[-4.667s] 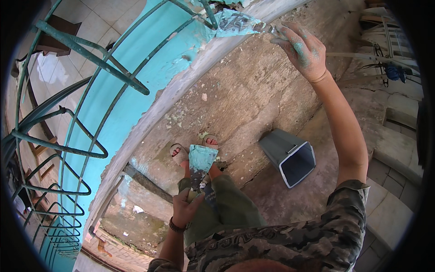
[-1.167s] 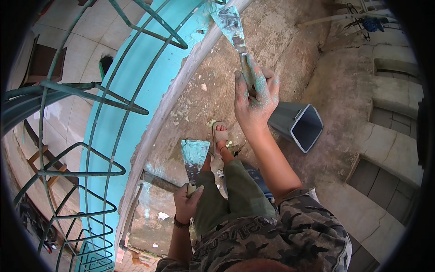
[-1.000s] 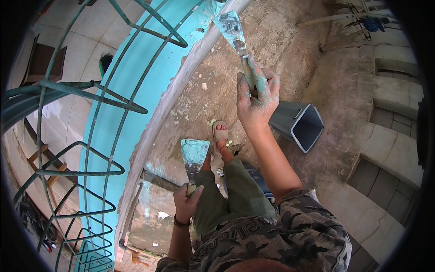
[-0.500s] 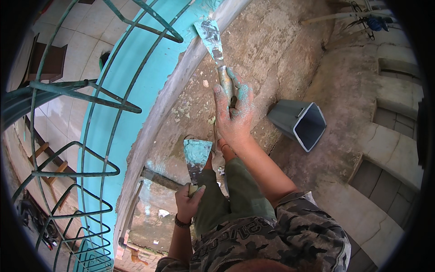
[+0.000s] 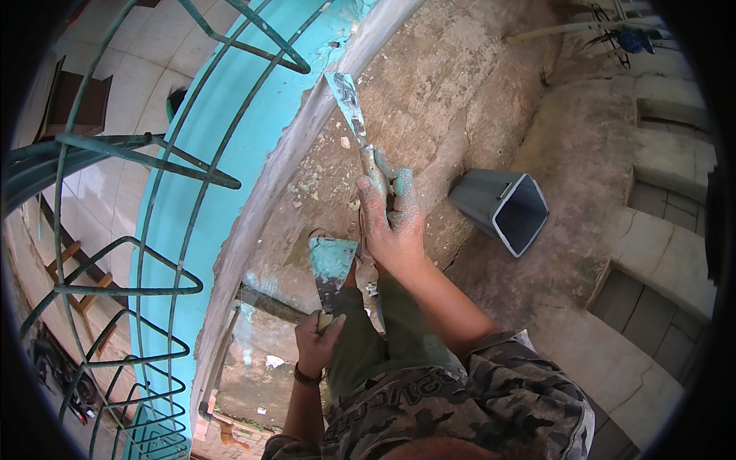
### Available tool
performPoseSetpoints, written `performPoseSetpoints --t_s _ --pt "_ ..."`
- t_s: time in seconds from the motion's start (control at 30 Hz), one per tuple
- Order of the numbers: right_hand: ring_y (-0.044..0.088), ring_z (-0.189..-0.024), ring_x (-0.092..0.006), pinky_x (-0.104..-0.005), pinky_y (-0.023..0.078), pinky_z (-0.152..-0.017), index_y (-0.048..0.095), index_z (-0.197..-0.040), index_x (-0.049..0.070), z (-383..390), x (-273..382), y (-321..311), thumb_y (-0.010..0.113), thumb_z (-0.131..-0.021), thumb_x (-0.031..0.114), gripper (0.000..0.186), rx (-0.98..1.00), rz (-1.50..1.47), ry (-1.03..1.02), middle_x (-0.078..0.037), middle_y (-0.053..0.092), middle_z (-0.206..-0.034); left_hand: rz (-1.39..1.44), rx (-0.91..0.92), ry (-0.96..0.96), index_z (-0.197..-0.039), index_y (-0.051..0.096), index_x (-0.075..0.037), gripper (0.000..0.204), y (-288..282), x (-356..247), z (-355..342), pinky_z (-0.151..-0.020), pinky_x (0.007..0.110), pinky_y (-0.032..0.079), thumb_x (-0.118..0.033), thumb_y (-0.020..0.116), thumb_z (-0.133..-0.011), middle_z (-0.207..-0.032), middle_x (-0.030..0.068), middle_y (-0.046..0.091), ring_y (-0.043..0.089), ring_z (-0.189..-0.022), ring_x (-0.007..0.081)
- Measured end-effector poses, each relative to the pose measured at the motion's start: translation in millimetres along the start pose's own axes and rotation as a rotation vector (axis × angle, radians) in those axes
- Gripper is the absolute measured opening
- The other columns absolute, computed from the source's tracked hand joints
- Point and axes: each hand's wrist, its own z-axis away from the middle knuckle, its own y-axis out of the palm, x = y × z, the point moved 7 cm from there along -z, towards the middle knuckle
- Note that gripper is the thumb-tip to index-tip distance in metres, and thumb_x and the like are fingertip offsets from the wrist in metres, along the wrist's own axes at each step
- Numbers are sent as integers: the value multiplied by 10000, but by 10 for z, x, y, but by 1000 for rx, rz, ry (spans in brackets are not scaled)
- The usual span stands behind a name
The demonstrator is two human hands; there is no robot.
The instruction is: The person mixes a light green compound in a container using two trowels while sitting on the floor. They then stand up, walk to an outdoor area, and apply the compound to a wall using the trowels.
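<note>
bucket [image 5: 502, 208] lies right of the hand [image 5: 391, 218]; ledge [image 5: 230, 138] left.

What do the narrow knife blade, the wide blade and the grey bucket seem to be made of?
Narrow knife blade: probably steel, shiny grey under smears. Wide blade: likely metal too, thin and flat, mostly coated turquoise. Grey bucket: looks like plastic, smooth, matte, with thin, even walls.

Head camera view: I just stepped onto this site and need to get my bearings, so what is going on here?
A person stands on a rough concrete ledge beside a turquoise painted wall edge. The right hand, smeared with turquoise, holds a narrow putty knife with its blade pointing at the wall's edge. The left hand holds a wider scraper coated in the same turquoise filler, low by the legs. A grey bucket lies tipped on the ledge to the right. Green metal railing runs along the left.
</note>
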Motion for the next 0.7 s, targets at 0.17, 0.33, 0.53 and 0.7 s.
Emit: performPoseSetpoints --t_s 0.17,0.33,0.53,0.7 --pt "458 -585 -63 -217 351 -490 538 -1248 25 -89 -36 -315 541 -962 191 331 24 -375 294 -65 623 -925 -7 4 43 -641 487 -31 326 1 -90 -45 -434 251 337 -159 720 -829 -507 13 499 439 -465 52" --pt "398 -445 -52 -196 272 -372 543 -1211 9 -347 111 -360 462 -971 244 345 144 -439 562 -111 656 -805 18 4 48 -645 494 -32 317 -5 -91 -87 -434 252 342 -158 717 -833 -511 11 508 449 -468 52" --pt "382 -428 -72 -212 244 -346 598 -919 -6 -742 309 -533 505 -933 250 273 258 -487 573 -96 654 -744 -9 -9 31 -653 494 -23 310 -17 -150 -35 -441 250 351 -142 721 -826 -518 15 516 465 -475 55" --pt "355 -407 -69 -216 210 -330 583 -897 -36 -726 333 -629 515 -930 249 295 356 -523 627 -118 609 -710 -11 8 80 -676 510 -17 288 25 -214 -2 -447 257 356 -141 726 -821 -520 31 503 449 -478 61"
